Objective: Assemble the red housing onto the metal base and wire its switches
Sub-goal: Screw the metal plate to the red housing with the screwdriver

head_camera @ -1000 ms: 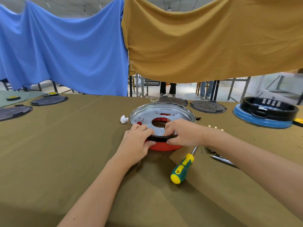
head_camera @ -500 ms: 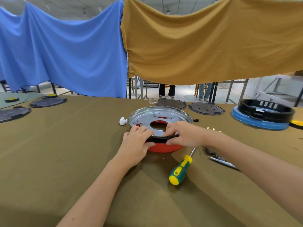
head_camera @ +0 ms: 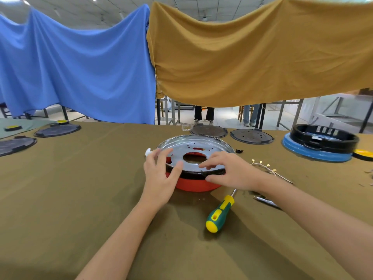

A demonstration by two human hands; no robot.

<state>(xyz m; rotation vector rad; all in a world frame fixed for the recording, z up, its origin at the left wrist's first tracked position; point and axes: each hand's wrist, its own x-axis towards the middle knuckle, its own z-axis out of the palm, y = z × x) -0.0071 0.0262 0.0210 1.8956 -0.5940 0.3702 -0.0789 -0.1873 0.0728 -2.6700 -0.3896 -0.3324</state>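
The red housing (head_camera: pixel 193 185) lies on the olive cloth with a black rim (head_camera: pixel 193 174) around its top. In it sits the silver metal base (head_camera: pixel 193 145), a perforated disc with a central hole that shows red beneath. My left hand (head_camera: pixel 159 178) is at the near-left edge with its fingers spread and lifted, and only the thumb rests on the rim. At the near-right edge is my right hand (head_camera: pixel 230 172), fingers laid on the metal base and thumb pressed against the side of the black rim. Wires with brass terminals (head_camera: pixel 266 168) lie to the right.
A green-and-yellow screwdriver (head_camera: pixel 220 213) lies just in front of the housing, with a metal tool (head_camera: pixel 266 202) to its right. A blue-and-black housing (head_camera: pixel 319 146) stands far right. Black discs (head_camera: pixel 251 136) sit behind and at far left (head_camera: pixel 57 130). A small white part (head_camera: pixel 148 152) lies beside the base.
Both hands have loosened from a closed grip on the near black rim. The left fingers have lifted and spread, and the right fingers now lie flat on the metal base.
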